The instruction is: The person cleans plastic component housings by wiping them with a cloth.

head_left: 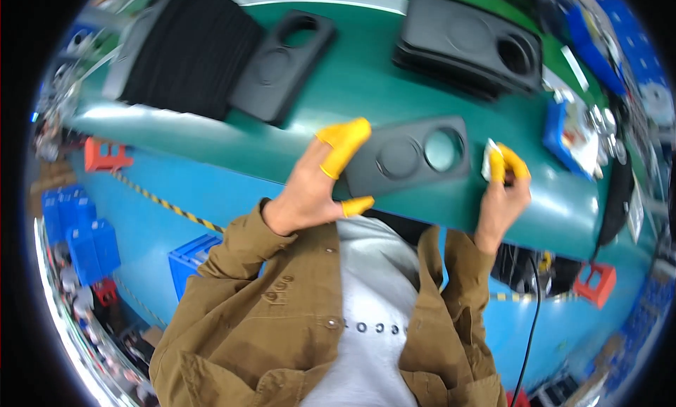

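Observation:
A flat black panel with rounded corners lies on the green bench in front of me. It has a shallow round recess and, towards its right end, a round through hole. My left hand spans the panel's left end, fingertips at its far edge and thumb at its near edge. Yellow finger covers sit on the thumb and fingers. To the right of the panel, my right hand, also in yellow finger covers, pinches a small white wipe. That wipe is apart from the panel.
Similar black panels form a stack at the back right and a long row at the back left. A single panel leans beside that row. On the right is a blue bin with small items. The green bench's near edge faces me.

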A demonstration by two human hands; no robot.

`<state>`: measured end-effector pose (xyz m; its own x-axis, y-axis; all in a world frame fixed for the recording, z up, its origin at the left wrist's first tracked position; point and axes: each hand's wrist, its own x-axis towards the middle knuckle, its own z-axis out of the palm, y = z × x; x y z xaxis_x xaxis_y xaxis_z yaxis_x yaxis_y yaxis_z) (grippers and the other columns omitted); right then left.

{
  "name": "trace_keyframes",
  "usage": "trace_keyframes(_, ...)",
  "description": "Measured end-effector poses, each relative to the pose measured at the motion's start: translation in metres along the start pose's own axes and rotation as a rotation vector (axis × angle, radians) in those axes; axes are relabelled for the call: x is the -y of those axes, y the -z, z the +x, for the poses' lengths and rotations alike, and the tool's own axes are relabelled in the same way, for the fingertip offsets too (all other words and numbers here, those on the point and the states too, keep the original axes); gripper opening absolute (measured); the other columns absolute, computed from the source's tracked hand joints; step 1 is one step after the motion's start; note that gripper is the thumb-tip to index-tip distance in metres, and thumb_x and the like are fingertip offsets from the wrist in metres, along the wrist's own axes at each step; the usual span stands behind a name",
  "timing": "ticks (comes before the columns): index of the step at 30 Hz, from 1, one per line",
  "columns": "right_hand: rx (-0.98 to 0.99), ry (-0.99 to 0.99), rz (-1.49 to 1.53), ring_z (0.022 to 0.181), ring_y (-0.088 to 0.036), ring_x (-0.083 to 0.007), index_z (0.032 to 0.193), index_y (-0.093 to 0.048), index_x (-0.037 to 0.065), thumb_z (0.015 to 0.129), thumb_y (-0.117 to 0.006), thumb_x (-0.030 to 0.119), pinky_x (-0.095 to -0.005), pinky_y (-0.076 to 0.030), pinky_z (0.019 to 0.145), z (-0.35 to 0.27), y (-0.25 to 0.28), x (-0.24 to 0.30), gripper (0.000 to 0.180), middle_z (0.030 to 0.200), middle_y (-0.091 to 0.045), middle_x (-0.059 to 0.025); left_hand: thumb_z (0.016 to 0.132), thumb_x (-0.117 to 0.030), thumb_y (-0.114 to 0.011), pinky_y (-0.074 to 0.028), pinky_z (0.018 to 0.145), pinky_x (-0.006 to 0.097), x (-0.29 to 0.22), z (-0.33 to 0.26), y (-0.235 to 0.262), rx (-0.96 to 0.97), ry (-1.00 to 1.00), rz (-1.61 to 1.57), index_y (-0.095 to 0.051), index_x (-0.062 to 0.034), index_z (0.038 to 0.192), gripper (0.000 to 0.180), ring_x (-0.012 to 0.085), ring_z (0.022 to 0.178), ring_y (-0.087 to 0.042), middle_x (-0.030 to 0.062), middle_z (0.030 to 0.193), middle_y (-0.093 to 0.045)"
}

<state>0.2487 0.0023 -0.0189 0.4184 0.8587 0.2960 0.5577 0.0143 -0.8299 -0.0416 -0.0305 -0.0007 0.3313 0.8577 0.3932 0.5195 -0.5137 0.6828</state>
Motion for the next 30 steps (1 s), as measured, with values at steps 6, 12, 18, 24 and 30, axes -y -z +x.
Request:
trace_keyframes(6,0.027,0.011,0.031,0.077,-0.047,-0.0144,0.100,-0.074,0.001,0.089,-0.076,0.008,-0.0279,-0.042,0.072,-0.005,0.006,-0.005,0.013,0.089,-0.065,-0.0041,0.065,-0.018,-0.090,-0.044,0.107,0.045,0.001,-0.023,0.038,-0.233,-0.015,0.198,-0.044,0.0009,0.146,0.095,0.0374,0.126,-0.055,0.0205,0.141,-0.055)
trace_keyframes(12,0.041,0.011,0.074,0.076,-0.045,-0.0139,0.100,-0.074,0.000,0.088,-0.076,0.007,-0.0280,-0.042,0.071,-0.005,0.004,-0.003,0.014,0.090,-0.065,-0.0034,0.069,-0.020,-0.090,-0.044,0.104,0.043,0.033,-0.008,0.061,-0.594,0.234,0.447,-0.035,0.0022,0.151,0.101,0.0376,0.121,-0.052,0.0205,0.134,-0.056)
trace_keyframes(18,0.064,0.010,0.094,0.077,-0.045,-0.0139,0.100,-0.074,0.000,0.088,-0.076,0.007,-0.0278,-0.042,0.072,-0.006,0.003,0.000,0.014,0.090,-0.064,-0.0034,0.073,-0.022,-0.088,-0.044,0.101,0.045,0.053,-0.006,0.065,-0.486,0.293,0.531,-0.040,0.0061,0.146,0.092,0.0406,0.113,-0.053,0.0234,0.130,-0.057)
trace_keyframes(24,0.071,0.009,0.158,0.081,-0.052,-0.0140,0.098,-0.073,0.000,0.089,-0.075,0.007,-0.0276,-0.043,0.073,-0.006,0.006,-0.003,0.012,0.096,-0.067,-0.0053,0.073,-0.022,-0.088,-0.047,0.099,0.043,0.023,-0.009,0.069,-0.559,0.197,0.688,-0.055,0.0014,0.135,0.074,0.0386,0.113,-0.057,0.0214,0.126,-0.060)
trace_keyframes(30,0.087,-0.019,0.242,0.075,-0.050,-0.0103,0.101,-0.074,0.001,0.092,-0.074,0.011,-0.0253,-0.043,0.068,-0.008,0.008,-0.015,0.014,0.094,-0.062,-0.0031,0.066,-0.017,-0.092,-0.045,0.099,0.044,0.051,-0.055,0.076,-0.933,0.557,0.550,-0.045,0.0010,0.141,0.090,0.0361,0.117,-0.053,0.0203,0.126,-0.059)
